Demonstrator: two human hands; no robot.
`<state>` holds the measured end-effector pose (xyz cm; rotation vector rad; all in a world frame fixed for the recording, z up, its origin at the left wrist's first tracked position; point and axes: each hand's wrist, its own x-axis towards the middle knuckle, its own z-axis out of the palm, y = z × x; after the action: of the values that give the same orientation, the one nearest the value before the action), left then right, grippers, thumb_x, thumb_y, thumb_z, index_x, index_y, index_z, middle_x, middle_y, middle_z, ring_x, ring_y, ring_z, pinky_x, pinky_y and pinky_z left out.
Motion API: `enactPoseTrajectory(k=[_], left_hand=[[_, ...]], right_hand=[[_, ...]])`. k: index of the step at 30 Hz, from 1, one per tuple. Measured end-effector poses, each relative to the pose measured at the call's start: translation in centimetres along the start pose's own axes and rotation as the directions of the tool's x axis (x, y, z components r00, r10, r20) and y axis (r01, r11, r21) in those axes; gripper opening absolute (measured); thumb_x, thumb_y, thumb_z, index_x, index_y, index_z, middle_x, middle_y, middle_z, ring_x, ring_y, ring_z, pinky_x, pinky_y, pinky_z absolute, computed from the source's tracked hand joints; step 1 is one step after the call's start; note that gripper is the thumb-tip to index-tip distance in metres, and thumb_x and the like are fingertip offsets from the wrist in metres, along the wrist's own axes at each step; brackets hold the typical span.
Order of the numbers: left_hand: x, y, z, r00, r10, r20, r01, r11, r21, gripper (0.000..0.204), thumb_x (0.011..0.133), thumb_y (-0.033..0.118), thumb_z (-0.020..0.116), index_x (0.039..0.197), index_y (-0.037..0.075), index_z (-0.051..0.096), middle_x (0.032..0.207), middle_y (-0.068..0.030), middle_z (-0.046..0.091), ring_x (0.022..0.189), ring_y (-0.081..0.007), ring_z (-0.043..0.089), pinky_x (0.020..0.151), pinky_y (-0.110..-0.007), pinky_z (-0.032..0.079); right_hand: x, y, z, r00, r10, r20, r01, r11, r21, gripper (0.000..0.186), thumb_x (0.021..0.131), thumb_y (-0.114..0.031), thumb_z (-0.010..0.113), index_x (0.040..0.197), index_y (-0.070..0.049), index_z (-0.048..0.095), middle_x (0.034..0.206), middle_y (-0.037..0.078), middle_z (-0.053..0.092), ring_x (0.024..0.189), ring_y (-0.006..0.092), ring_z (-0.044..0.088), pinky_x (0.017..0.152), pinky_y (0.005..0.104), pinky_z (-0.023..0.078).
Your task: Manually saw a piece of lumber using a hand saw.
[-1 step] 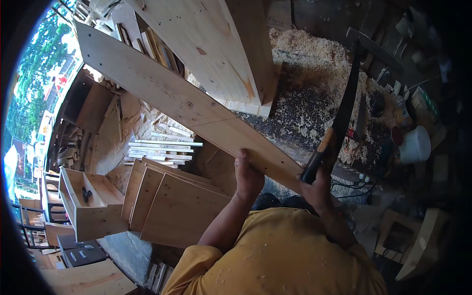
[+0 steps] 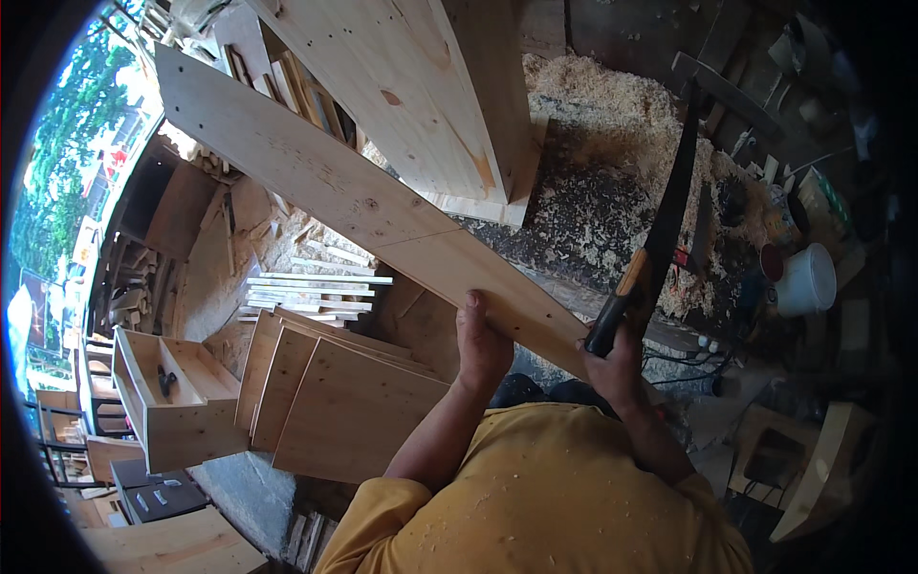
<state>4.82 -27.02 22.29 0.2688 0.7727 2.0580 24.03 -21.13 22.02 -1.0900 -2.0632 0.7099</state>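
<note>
A long, pale wooden board (image 2: pixel 316 172) runs slantwise from the far left toward my body, with a thin dark line drawn across it. My left hand (image 2: pixel 481 344) grips its left edge near the close end, thumb on top and the other fingers hidden beneath. My right hand (image 2: pixel 617 368) is closed round the dark handle of a handsaw (image 2: pixel 669 206), at the board's near right corner. The saw's long dark blade points up and away, apart from the board. Whether the right fingers also touch the board I cannot tell.
Just beyond the board stands a large wooden box-like piece (image 2: pixel 411 96) on a workbench (image 2: pixel 593 201) strewn with shavings. Left of me are leaning panels (image 2: pixel 354 407), an open drawer box (image 2: pixel 186 426) and thin strips (image 2: pixel 316 287). A white bucket (image 2: pixel 806 280) is at right.
The far end of the board has shifted very slightly to the right. Both hands keep their hold, and the saw stays almost where it was.
</note>
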Motion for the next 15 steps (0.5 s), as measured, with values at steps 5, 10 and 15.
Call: enactPoseTrajectory(k=[5,10,15], left_hand=[[0.7,3.3,-2.2,0.978,-0.183,0.097,0.169,0.976,0.139,0.037,0.100,0.032,0.047,0.116,-0.001,0.054,0.110,-0.0079,0.061,0.103,-0.0153,0.057,0.091,-0.031,0.044],[1.7,11.1,-3.8,0.927,-0.342,0.156,-0.172,-0.017,0.985,0.033,0.085,0.038,0.069,0.071,0.008,0.068,0.066,-0.0021,0.065,0.060,-0.0174,0.062,0.053,-0.031,0.047],[4.4,21.0,1.8,0.531,-0.184,0.827,-0.704,-0.639,0.310,0.069,0.068,0.042,0.080,0.129,0.027,0.052,0.137,-0.0045,0.048,0.133,-0.0259,0.034,0.110,-0.060,0.014]], right_hand=[[-0.1,-0.6,1.4,0.987,0.156,0.045,-0.155,0.988,-0.015,0.038,0.067,-0.002,0.077,0.098,-0.002,0.054,0.086,0.008,0.062,0.079,0.0242,0.063,0.074,0.0363,0.049],[0.0,-0.7,0.9,0.993,0.120,-0.021,-0.122,0.984,-0.129,0.035,0.066,0.000,0.077,0.094,-0.002,0.055,0.085,0.010,0.062,0.078,0.0267,0.062,0.073,0.0372,0.049],[0.1,-1.3,-0.7,0.999,-0.015,-0.052,-0.007,0.917,-0.399,0.034,0.066,0.000,0.076,0.095,-0.001,0.058,0.087,0.015,0.060,0.081,0.0353,0.061,0.074,0.0414,0.048]])
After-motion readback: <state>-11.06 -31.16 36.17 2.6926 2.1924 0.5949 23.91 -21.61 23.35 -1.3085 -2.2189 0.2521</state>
